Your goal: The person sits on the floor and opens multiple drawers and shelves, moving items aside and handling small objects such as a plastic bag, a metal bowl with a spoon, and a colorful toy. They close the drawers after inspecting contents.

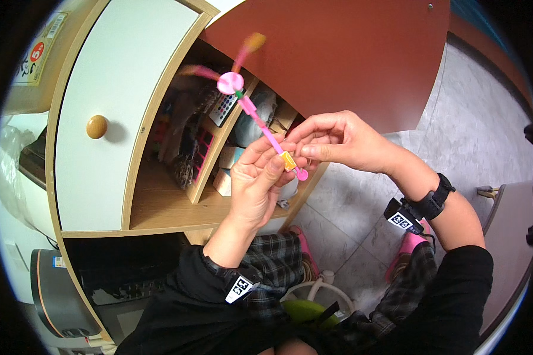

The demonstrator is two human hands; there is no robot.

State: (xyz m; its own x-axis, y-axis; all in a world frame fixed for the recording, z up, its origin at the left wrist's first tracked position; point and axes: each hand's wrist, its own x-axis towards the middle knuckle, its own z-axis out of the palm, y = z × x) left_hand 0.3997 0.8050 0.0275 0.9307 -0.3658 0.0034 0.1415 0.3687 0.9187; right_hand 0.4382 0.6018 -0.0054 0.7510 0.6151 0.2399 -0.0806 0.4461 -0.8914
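A slim pink plastic toy (pixel 271 141) slants up and to the left, held between the thumb and fingers of my left hand (pixel 257 177). Near its lower end is an orange-yellow piece (pixel 287 160) under my left thumb, with a small pink round tip beyond. At the upper end sits a pink disc (pixel 230 83), and two blurred pink and orange arms (pixel 245 51) stick out from it. My right hand (pixel 342 144) is close beside the lower part of the toy, fingers bent. Whether its fingertips grip anything is hidden.
Behind the toy is a wooden shelf unit (pixel 173 217) with a remote control (pixel 223 108) and small boxes (pixel 223 182). Left of it stands a white cabinet door (pixel 120 88) with a round knob (pixel 97 127). A red-brown panel (pixel 337 57) lies ahead, above the tiled floor (pixel 337 213).
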